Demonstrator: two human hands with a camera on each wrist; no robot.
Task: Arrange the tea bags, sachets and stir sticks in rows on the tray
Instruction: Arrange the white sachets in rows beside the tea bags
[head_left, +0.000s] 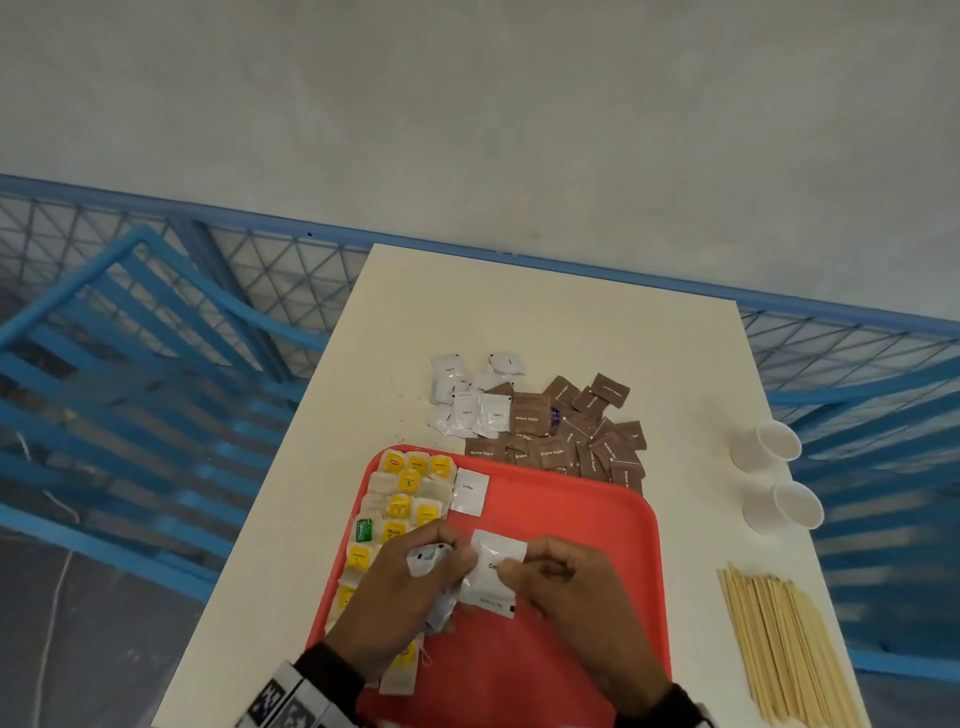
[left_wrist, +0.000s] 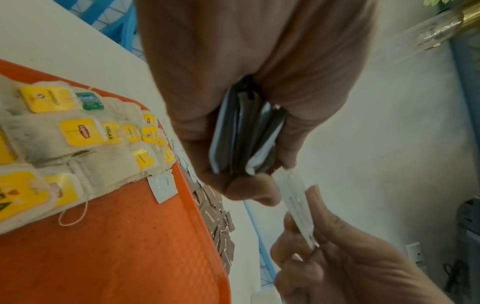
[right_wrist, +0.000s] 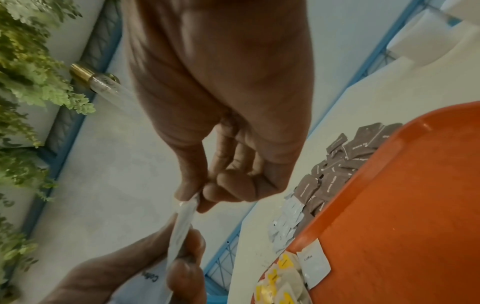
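Note:
A red tray (head_left: 582, 514) lies at the table's near edge. Tea bags (head_left: 402, 506) with yellow tags fill rows along its left side, and one white coffee sachet (head_left: 470, 491) lies flat beside the top row. Over the tray, my left hand (head_left: 449, 558) grips a small stack of white sachets (left_wrist: 242, 139). My right hand (head_left: 511, 569) pinches the edge of a single white coffee sachet (head_left: 493, 571) between thumb and forefinger. In the right wrist view my left thumb and fingers also hold that sachet (right_wrist: 182, 224) at its other end.
Behind the tray lie a loose pile of white sachets (head_left: 470, 397) and a pile of brown sugar sachets (head_left: 576, 431). Wooden stir sticks (head_left: 789, 644) lie at the table's right, with two white paper cups (head_left: 771, 444) tipped over beyond them. Blue railings surround the table.

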